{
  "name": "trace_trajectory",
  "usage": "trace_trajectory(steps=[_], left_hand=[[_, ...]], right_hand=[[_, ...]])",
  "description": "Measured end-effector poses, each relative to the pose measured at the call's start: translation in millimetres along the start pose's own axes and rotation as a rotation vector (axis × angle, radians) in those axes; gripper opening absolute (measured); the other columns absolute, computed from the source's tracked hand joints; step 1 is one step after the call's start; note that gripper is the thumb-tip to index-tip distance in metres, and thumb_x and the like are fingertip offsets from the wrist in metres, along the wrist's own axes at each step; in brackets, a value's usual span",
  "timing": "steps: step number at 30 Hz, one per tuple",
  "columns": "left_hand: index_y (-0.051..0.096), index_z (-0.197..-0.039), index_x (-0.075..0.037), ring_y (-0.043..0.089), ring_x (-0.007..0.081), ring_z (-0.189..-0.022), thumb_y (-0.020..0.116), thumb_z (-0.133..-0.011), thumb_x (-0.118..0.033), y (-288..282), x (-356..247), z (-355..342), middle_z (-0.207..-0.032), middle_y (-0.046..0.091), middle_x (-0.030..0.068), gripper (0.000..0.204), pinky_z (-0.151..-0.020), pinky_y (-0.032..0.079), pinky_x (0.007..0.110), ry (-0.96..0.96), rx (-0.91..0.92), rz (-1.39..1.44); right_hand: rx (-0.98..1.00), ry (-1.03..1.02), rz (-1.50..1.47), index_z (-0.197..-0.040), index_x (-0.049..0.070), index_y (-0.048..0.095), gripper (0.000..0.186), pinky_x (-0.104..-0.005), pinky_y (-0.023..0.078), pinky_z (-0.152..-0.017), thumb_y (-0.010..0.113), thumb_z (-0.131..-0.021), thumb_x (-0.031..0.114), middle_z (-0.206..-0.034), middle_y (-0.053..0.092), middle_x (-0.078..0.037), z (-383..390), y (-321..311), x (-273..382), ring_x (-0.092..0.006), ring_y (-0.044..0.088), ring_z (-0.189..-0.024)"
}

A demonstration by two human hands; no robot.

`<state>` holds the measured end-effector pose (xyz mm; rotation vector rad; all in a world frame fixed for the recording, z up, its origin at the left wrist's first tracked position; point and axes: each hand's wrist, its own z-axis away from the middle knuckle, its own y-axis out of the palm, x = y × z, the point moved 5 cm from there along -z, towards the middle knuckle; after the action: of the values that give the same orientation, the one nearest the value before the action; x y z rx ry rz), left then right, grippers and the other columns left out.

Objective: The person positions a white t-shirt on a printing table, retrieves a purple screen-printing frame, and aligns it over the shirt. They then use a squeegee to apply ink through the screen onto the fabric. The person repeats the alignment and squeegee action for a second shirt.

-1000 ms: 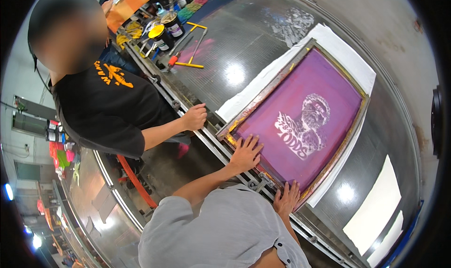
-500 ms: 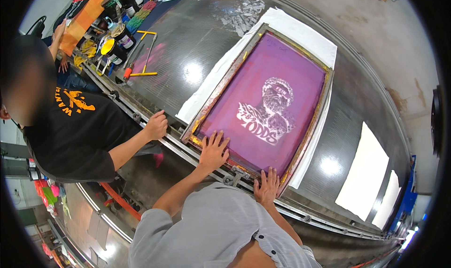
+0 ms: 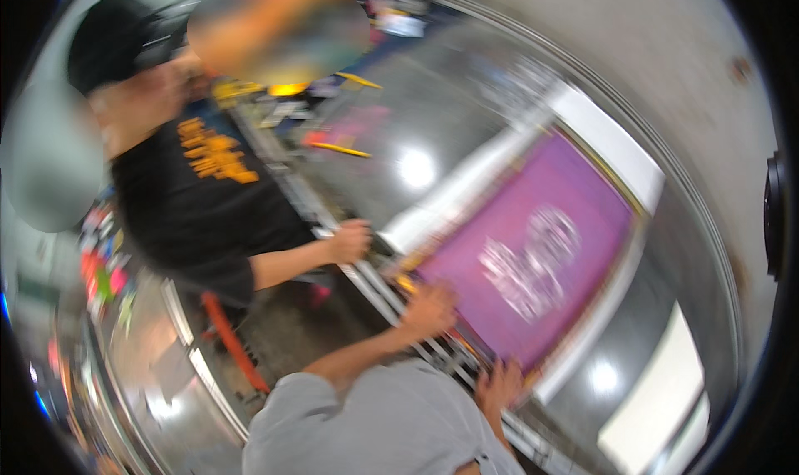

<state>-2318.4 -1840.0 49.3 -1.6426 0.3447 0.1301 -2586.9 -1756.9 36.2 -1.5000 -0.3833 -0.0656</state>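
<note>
The picture is smeared by motion. A screen printing frame [image 3: 508, 363] with purple mesh [image 3: 533, 184] and a pale stencil picture in it lies on a dark table. My left hand [image 3: 430, 310] rests on its near left corner, with the fingers stretched over the rim onto the mesh. Farther right along the same near edge, my right hand [image 3: 500, 385] lies with fingers spread. Neither hand appears to grip anything. White fabric [image 3: 599, 125] sticks out from beneath the frame on its far and side edges.
At left stands a co-worker in a black shirt [image 3: 191, 200], whose closed hand [image 3: 350, 240] is by the table rail [image 3: 370, 279]. Yellow-handled tools [image 3: 341, 149] lie at the far left. White sheets [image 3: 657, 392] lie on the table at right.
The view has swung, so the table and frame appear farther right and lower. My hands stay at the frame's near edge. The co-worker's head has turned.
</note>
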Motion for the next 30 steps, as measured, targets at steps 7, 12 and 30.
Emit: trace_trajectory(steps=[7, 12, 30], left_hand=[[0.054, -0.139, -0.013, 0.033, 0.0320, -0.142, 0.057, -0.091, -0.033, 11, 8, 7, -0.155, 0.037, 0.0138, 0.052, -0.111, 0.027, 0.057, -0.063, 0.084, 0.055], [0.056, -0.137, -0.013, 0.034, 0.0320, -0.142, 0.059, -0.090, -0.033, 9, 6, 9, -0.154, 0.039, 0.0136, 0.051, -0.111, 0.028, 0.057, -0.059, 0.046, 0.052], [0.054, -0.138, -0.012, 0.032, 0.0339, -0.142, 0.055, -0.092, -0.032, 3, 7, 9, -0.152, 0.039, 0.0155, 0.050, -0.112, 0.027, 0.059, -0.056, 0.089, 0.103]], right_hand=[[-0.102, -0.104, 0.116, -0.135, 0.006, 0.055, 0.047, -0.0572, 0.033, -0.110, 0.053, -0.098, 0.035, -0.152, 0.041, -0.022, 1, 22, -11, -0.0422, 0.037, -0.141], [-0.103, -0.112, 0.148, -0.136, 0.006, 0.054, 0.048, -0.0568, 0.034, -0.110, 0.051, -0.099, 0.038, -0.151, 0.043, -0.021, 6, 23, -14, -0.0423, 0.037, -0.141], [-0.027, 0.034, 0.086, -0.145, 0.000, 0.043, 0.063, -0.0604, 0.020, -0.117, 0.060, -0.095, 0.034, -0.156, 0.028, -0.028, -87, -7, 27, -0.0452, 0.023, -0.146]])
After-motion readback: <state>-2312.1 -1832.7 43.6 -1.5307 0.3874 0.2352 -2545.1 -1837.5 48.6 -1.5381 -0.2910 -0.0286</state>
